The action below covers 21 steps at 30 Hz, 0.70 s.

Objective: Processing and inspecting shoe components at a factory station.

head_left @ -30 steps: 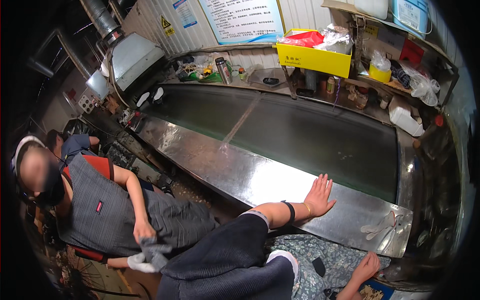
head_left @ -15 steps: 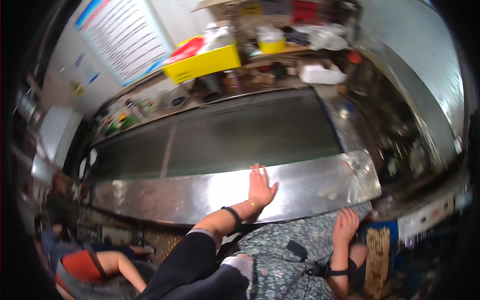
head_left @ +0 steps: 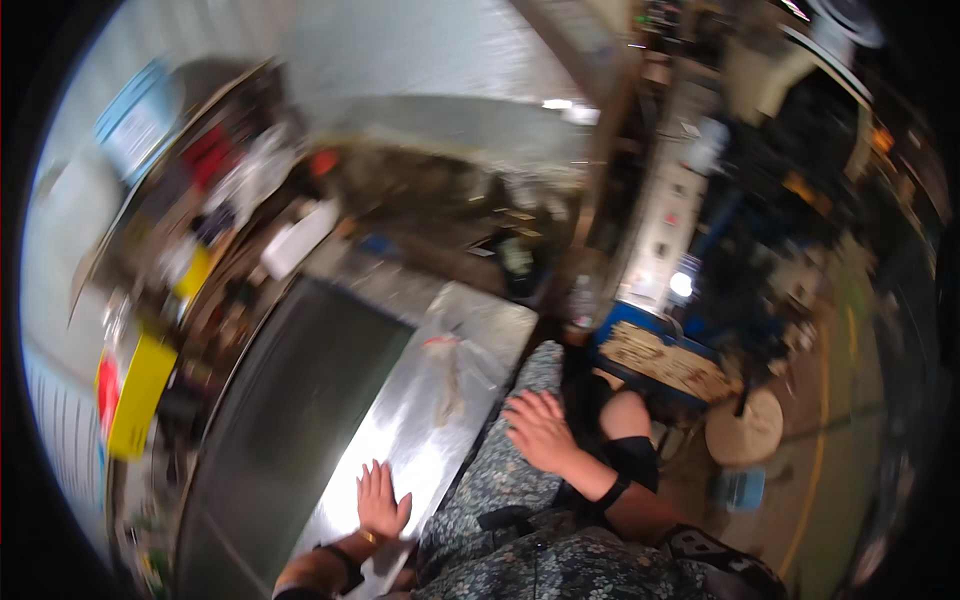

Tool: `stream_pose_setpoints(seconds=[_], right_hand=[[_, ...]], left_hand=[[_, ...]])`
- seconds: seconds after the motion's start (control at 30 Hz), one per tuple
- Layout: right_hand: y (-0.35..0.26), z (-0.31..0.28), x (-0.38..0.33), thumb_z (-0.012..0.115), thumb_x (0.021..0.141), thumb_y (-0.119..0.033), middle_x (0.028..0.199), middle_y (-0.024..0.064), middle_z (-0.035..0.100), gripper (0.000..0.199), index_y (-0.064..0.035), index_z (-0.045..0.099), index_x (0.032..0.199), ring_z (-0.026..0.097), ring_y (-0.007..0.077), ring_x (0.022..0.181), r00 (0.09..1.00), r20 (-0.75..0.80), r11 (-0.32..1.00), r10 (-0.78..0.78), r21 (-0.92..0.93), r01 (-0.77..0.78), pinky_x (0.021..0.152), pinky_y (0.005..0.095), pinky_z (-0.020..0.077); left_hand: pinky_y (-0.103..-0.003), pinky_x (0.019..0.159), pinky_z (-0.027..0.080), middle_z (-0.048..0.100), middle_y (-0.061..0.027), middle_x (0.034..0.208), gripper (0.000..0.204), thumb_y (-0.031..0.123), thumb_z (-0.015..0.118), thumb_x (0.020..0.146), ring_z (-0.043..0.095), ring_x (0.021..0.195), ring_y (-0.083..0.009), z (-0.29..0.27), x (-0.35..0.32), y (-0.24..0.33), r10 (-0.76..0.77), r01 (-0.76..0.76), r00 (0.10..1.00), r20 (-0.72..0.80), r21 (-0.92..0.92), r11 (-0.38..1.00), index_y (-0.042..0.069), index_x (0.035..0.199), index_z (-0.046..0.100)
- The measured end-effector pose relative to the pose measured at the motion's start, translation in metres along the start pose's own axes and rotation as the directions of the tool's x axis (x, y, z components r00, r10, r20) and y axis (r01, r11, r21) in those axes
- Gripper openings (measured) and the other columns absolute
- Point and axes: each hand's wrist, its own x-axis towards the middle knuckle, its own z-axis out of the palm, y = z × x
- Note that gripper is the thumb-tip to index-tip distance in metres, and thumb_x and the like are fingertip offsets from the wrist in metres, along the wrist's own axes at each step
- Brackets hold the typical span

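Observation:
My left hand (head_left: 382, 503) lies flat on the shiny metal ledge (head_left: 395, 425), its fingers stretched out and holding nothing. Beyond that ledge runs a dark green belt surface (head_left: 290, 400). My right hand (head_left: 540, 430) rests over the dark floral apron (head_left: 490, 470) on my lap, fingers extended and nothing in them. A crumpled clear plastic bag (head_left: 450, 375) with a bit of red lies farther along the ledge, ahead of both hands.
Left of the belt, a shelf holds a yellow box (head_left: 142, 395) and a white container (head_left: 300, 238). To the right stand a blue crate topped with torn cardboard (head_left: 665, 360), a white power strip (head_left: 655, 240) and a round stool (head_left: 744, 427). A light blue tub (head_left: 740, 488) sits on the floor.
My view has swung to the right, bringing the crate, stool and floor into sight. The left hand stays on the metal ledge, and the right stays over the apron.

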Motion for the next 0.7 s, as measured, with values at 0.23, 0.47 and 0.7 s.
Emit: stream_pose_setpoints(seconds=[0.23,0.47,0.7], right_hand=[[-0.026,-0.010,-0.056,0.049,0.098,-0.043,0.161,0.0120,0.020,0.061,-0.0127,0.037,0.149,0.006,0.0332,0.151,0.940,0.126,0.949,0.316,-0.052,-0.312,0.118,0.0568,0.0074],[-0.036,-0.050,-0.149,0.062,0.090,-0.032,0.146,0.0117,0.041,0.050,-0.0105,0.052,0.134,0.038,0.0372,0.135,0.859,0.021,0.859,0.512,-0.004,-0.512,0.107,0.0521,0.0343],[-0.071,-0.098,-0.221,0.061,0.092,-0.035,0.146,0.0182,0.038,0.056,-0.0089,0.046,0.138,0.043,0.0407,0.130,0.576,-0.383,0.682,0.722,0.254,-0.686,0.107,0.0488,0.0358]], left_hand=[[-0.055,0.113,0.026,0.031,-0.0302,0.151,0.066,0.024,0.054,0.096,0.027,0.139,-0.0530,-0.018,-0.027,-0.021,0.206,-0.207,0.978,-0.016,-0.073,0.976,-0.003,0.150,0.027],[-0.058,0.112,0.026,0.031,-0.0324,0.150,0.069,0.026,0.055,0.095,0.027,0.137,-0.0554,-0.023,0.041,0.044,0.554,-0.546,0.832,-0.036,-0.235,0.804,-0.004,0.150,0.025],[-0.058,0.112,0.025,0.031,-0.0325,0.150,0.069,0.026,0.055,0.095,0.027,0.138,-0.0552,-0.009,0.077,0.129,0.749,-0.706,0.663,-0.004,-0.335,0.624,-0.004,0.150,0.026]])
